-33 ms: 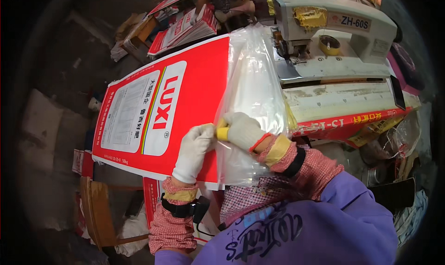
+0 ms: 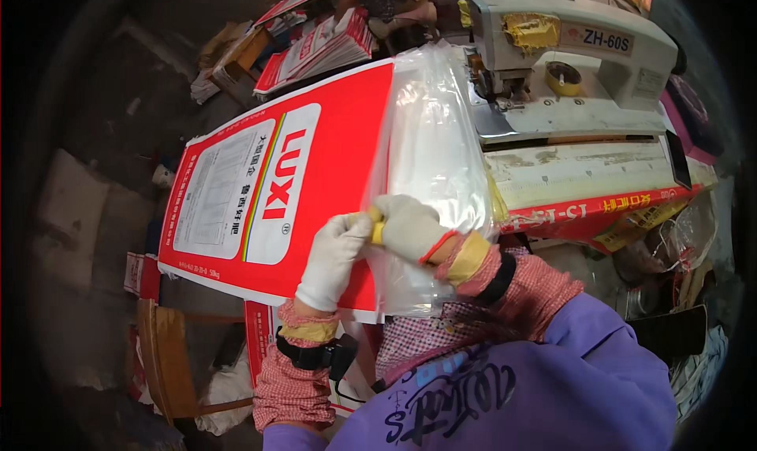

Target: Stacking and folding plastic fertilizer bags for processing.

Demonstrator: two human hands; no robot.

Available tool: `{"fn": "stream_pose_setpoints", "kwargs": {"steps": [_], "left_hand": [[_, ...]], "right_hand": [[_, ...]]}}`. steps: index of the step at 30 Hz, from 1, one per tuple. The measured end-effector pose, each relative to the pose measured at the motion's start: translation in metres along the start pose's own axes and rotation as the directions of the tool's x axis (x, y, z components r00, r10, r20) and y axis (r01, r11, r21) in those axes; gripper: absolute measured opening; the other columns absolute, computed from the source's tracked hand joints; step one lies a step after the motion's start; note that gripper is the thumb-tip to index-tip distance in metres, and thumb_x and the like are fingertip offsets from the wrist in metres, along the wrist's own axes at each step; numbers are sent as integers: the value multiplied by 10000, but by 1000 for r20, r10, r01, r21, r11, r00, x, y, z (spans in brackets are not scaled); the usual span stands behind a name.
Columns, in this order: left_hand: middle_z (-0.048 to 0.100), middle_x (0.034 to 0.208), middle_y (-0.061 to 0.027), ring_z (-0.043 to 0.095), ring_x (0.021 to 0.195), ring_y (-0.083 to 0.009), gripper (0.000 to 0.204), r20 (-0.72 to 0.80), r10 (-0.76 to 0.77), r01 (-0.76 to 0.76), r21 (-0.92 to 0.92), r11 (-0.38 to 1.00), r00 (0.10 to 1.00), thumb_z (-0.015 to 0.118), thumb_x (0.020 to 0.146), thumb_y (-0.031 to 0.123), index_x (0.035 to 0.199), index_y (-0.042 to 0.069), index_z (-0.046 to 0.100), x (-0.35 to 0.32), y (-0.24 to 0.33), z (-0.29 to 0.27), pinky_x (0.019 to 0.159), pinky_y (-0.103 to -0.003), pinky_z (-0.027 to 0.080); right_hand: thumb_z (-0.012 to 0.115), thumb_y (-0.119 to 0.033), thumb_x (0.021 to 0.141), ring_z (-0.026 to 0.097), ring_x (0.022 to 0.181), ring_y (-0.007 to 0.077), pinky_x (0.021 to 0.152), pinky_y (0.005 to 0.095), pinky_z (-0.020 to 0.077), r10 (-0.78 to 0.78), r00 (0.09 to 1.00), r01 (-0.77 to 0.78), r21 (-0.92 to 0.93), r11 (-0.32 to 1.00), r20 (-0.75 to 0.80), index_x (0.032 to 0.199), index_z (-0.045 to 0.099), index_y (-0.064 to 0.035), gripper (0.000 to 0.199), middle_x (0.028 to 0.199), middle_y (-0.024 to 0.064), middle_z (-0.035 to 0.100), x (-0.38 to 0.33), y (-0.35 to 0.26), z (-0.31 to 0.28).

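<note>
A: What's nearest?

B: A purple top (image 2: 544,396) with dark lettering, then the two hands in white gloves.

A: What are they doing?

B: The left hand (image 2: 333,258) and right hand (image 2: 410,226) meet at the border between a red-and-white sack (image 2: 343,151) and a clear plastic liner (image 2: 438,136). The right one has yellow covers (image 2: 377,229) on its fingers.

A: Gripping anything?

B: The fingers of both are bent, tips together. Whether they're closed on the film, I can't tell.

A: And the sack?

B: In front of the person, reaching off to the left, printed face up, with the liner along its right side.

A: Beyond that?

B: A wooden chair (image 2: 175,364) stands at the lower left. To the right is a pale table (image 2: 572,167) with a dark flat device (image 2: 676,158) at its right end; past it, a white sewing machine (image 2: 623,80) with a yellow tape roll (image 2: 563,90) on its base. Farther off, beyond the sack, lies a stack of similar sacks (image 2: 319,53).
</note>
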State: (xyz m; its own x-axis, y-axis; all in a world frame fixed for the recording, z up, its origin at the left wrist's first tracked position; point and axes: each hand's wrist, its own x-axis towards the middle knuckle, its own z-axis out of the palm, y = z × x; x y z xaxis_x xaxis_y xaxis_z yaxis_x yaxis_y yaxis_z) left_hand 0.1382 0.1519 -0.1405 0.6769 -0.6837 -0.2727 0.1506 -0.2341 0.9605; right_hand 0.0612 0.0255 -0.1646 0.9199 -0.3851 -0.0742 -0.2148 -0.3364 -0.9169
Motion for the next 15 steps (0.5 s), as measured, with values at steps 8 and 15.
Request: {"fn": "stream_pose_setpoints", "kwargs": {"steps": [8,15], "left_hand": [[555,733,-13,515,629,-73,181,-152,341,-365,-175,915,928,544,876,178,836,3,563,-5,27,-73,581,-200,423],[545,718,-41,504,598,-91,101,-194,409,-420,-16,907,892,590,807,30,805,5,492,-7,49,-52,559,-219,414]], "right_hand": [[607,-292,729,604,779,313,655,399,476,77,997,-66,-417,907,9,846,604,-73,248,790,153,615,-24,7,-27],[606,-138,653,594,700,322,648,393,481,-611,777,557,-619,554,153,778,617,-7,182,737,151,615,6,-21,32]]}}
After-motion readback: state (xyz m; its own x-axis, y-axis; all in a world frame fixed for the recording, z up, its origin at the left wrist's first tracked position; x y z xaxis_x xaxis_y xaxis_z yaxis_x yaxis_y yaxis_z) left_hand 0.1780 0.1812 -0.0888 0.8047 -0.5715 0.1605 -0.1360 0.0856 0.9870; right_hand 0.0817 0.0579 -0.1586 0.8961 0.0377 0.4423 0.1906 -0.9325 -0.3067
